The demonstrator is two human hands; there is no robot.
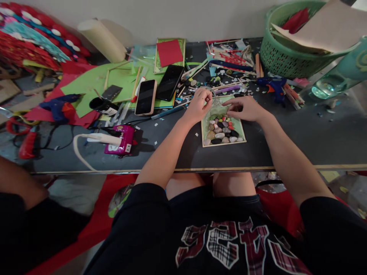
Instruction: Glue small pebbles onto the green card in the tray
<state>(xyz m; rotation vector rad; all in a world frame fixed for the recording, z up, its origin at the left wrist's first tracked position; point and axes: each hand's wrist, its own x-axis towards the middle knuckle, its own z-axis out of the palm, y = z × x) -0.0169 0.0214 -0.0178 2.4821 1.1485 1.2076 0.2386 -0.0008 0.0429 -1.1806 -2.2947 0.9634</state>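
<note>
A small framed panel [243, 134] lies on the dark table, its green surface partly covered with pebbles [220, 135] in white, black, brown and red. Over its upper left corner is my left hand [200, 102], fingers curled in around the rim of a clear round item [211, 93], perhaps a cup or roll of tape. My right hand [243, 108] hovers at the panel's upper right, thumb and fingers apart, with nothing visible between them. Some clear material shows between the two hands, too faint to make out.
Two phones [145, 97], a magenta power adapter [123, 140] with cables and a blue glue gun [59, 107] lie left. Scraps and sticks crowd the back. At right are another glue gun [274, 88], a green basket [282, 61] and a bottle [335, 78]. Someone's arm [20, 183] shows at left.
</note>
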